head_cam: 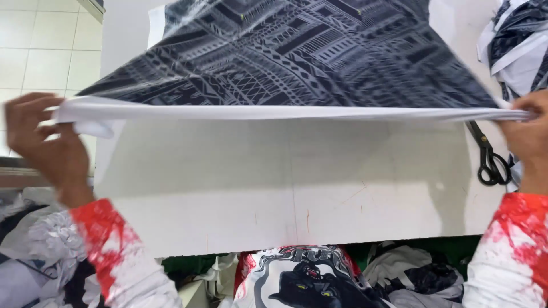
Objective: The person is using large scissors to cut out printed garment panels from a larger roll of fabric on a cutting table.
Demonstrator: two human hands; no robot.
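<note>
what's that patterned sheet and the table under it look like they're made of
Patterned sheet: looks like thin printed fabric, matte, white on the underside; it sags and stretches between the left hand and right hand. Table: seemingly a hard white painted or laminated board, scuffed and scratched.

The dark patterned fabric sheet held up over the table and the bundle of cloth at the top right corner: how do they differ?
The dark patterned fabric sheet is stretched taut and wide between the left hand and right hand; the bundle of cloth lies crumpled and untouched. The sheet spans the white table; the bundle sits in one corner. Both show dark geometric print with white.
</note>
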